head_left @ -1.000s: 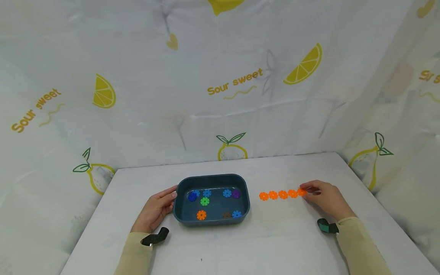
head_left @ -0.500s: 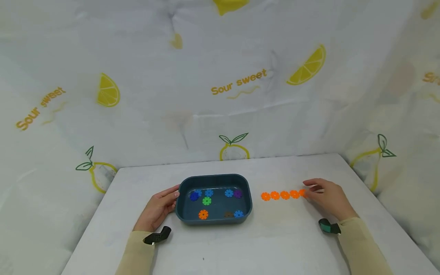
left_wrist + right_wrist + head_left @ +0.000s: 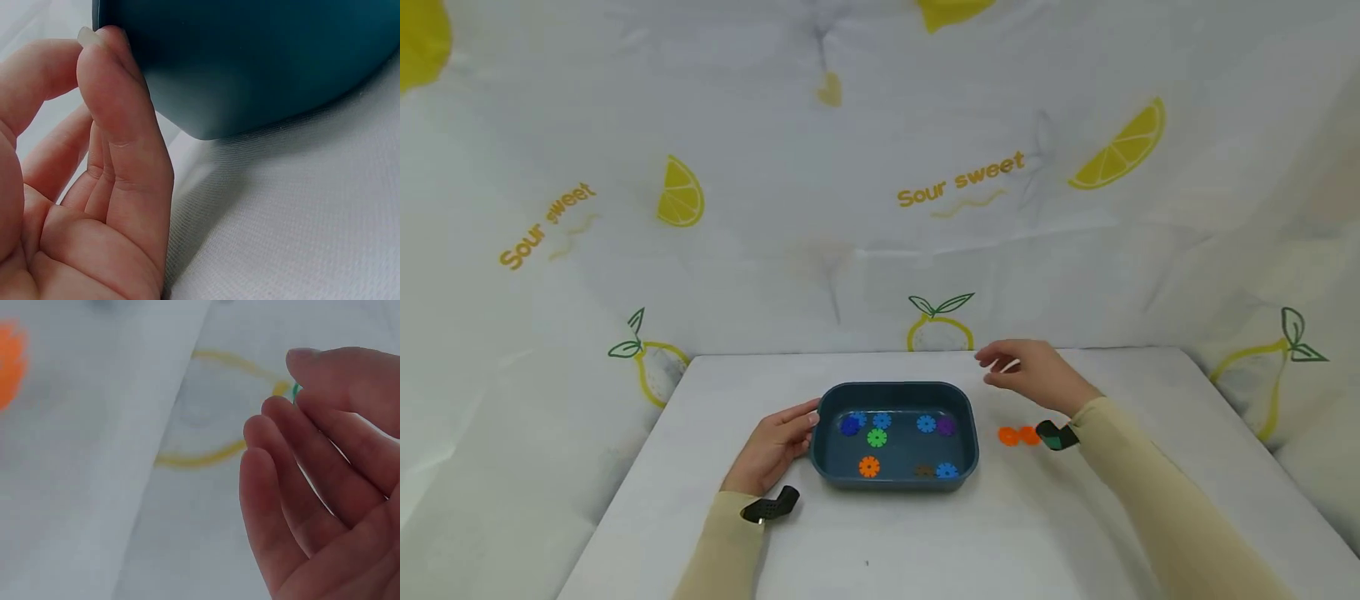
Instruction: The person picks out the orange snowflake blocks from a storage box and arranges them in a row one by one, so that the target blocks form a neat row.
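Observation:
A dark teal tray stands on the table with several notched plastic discs in it: blue, green, purple, brown and orange. My left hand holds the tray's left side, thumb at the rim; the left wrist view shows the fingertips on the tray's edge. My right hand is raised beyond the tray's right back corner, fingers loosely bent and nothing in them. Two orange discs show right of the tray; my right wrist and its camera hide the space beside them.
The white table meets a hanging cloth printed with lemons at its back edge. Black wrist cameras sit on both forearms. My right sleeve reaches across the table's right side.
My right hand has left the end of the orange row and moved left and up, so its wrist now covers part of the row. The left hand stays at the tray; the view has turned slightly right-to-left.

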The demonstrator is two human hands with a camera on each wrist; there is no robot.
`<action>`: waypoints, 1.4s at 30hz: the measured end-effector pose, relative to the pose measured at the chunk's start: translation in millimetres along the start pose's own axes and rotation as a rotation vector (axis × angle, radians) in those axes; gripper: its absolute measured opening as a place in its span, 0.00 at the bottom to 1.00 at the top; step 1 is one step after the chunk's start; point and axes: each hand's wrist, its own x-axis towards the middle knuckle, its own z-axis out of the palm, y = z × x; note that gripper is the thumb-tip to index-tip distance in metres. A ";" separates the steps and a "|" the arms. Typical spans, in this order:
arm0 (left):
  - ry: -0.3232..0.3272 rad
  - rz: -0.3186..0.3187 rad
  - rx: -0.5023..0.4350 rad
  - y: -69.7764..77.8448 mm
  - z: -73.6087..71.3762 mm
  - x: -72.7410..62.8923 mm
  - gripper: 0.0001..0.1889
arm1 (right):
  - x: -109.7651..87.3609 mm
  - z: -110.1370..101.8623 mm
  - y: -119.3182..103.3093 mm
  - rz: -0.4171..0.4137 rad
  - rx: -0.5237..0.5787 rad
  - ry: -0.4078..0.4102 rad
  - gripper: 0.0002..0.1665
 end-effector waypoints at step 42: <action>-0.033 0.008 -0.034 0.3 -0.9 3.7 0.26 | 62.1 153.6 -133.2 -0.432 -0.485 -0.568 0.10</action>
